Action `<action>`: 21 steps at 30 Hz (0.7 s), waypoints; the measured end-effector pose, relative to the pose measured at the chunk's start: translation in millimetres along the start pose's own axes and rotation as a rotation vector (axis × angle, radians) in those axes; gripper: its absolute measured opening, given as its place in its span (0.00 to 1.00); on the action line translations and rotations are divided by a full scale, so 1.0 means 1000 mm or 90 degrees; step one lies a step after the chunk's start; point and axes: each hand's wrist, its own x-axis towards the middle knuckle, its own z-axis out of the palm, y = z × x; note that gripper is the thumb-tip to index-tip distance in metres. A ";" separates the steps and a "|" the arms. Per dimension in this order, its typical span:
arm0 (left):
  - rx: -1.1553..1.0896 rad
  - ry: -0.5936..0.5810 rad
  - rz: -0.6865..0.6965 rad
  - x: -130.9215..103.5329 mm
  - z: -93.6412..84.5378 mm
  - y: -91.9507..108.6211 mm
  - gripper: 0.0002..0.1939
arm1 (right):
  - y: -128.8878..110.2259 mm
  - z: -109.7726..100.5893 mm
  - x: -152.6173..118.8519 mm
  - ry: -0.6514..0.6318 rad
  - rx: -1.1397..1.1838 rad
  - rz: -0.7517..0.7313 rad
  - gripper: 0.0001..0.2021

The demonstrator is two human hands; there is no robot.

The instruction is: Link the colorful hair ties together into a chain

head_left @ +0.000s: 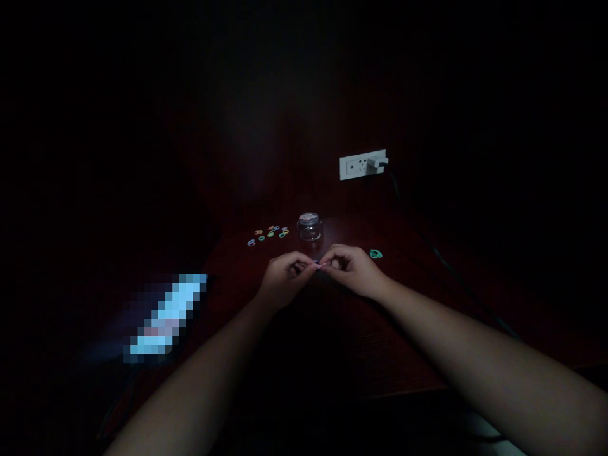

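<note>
- The left hand (284,277) pinches one end of a small pinkish item (318,265) between thumb and fingertips.
- The right hand (354,269) pinches the item's other end; the two hands nearly meet, the item held between them above the dark reddish table (399,354).
- A bluish bit shows at the item's upper side; its exact form is too small to tell.
- Just beyond the hands, a clear glass jar (310,229) stands upright with its lid (308,218) on. The lid's top has a pale, pinkish printed pattern; any lettering there is too small to read.
- Left of the jar lie scattered small coloured loops (270,234): orange, blue, green, yellow and purple.
- Right of the right hand lies a little group of teal-green loops (375,254).
- On the wall behind, a white socket panel (352,167) holds a white plug (377,162); a dark cable (446,265) runs down across the table's right side.
- At the left, a lit screen (173,313) is pixelated, its content unreadable.
</note>
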 end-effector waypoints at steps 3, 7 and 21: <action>-0.001 -0.005 -0.002 0.000 0.000 0.000 0.09 | -0.002 0.000 0.000 0.004 -0.008 -0.009 0.07; 0.002 -0.011 -0.001 0.000 0.001 0.000 0.09 | -0.003 -0.001 0.000 0.009 -0.007 -0.006 0.06; 0.013 -0.030 0.004 -0.002 0.002 0.003 0.09 | -0.004 -0.001 0.000 0.009 0.009 0.007 0.06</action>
